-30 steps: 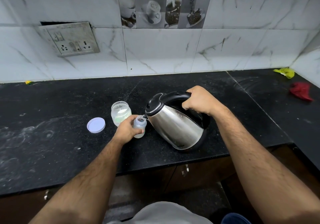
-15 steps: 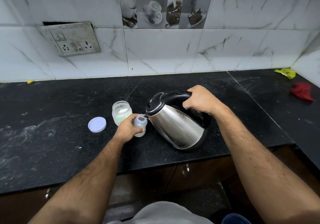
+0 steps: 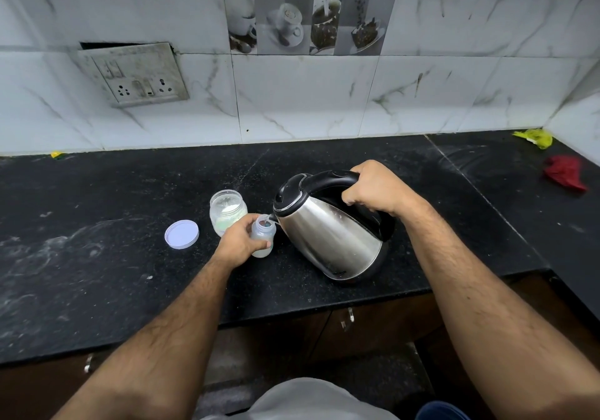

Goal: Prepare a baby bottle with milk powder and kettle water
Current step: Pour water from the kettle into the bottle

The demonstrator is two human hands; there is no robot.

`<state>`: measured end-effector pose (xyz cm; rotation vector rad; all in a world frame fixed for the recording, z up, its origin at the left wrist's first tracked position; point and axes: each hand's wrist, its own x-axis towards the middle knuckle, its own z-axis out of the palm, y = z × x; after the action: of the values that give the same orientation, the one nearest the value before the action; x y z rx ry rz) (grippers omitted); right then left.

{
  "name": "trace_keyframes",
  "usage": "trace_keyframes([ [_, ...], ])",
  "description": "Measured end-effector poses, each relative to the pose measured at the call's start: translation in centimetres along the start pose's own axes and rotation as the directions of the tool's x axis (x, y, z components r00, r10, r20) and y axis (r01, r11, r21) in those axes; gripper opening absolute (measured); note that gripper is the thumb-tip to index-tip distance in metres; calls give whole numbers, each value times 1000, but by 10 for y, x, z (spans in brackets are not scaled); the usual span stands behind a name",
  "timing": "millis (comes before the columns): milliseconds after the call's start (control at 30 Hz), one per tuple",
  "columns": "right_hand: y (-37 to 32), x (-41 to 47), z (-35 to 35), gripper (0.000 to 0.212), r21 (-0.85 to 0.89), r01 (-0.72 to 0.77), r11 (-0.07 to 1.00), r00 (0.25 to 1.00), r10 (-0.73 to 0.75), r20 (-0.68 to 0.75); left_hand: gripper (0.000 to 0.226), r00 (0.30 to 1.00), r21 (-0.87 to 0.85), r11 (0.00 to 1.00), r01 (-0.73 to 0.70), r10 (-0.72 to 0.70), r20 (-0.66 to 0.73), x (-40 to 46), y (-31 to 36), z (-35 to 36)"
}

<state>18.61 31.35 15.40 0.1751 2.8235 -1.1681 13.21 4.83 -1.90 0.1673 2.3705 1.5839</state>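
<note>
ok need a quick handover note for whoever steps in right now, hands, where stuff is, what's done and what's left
Right hand grips the handle of the kettle, which is tilted with its spout at the bottle's mouth.
Left hand holds the baby bottle upright on the counter.
Open powder jar stands just behind the bottle; its lid lies to the left.
Done: jar opened, whitish contents at the bottle's bottom, water going in.
Left: finish pouring, set the kettle down, close the bottle and mix. No bottle cap in view.

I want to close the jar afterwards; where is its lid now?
In the head view the lid lies flat on the black counter, left of the open powder jar and apart from it.
</note>
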Motion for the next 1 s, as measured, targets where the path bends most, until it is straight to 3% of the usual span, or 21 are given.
trace_keyframes([
  [1000,0,2,0,20,-8,-8,1000,1000,8,2,56,1000,-1,1000,-8,8,8,6,-2,-1],
])
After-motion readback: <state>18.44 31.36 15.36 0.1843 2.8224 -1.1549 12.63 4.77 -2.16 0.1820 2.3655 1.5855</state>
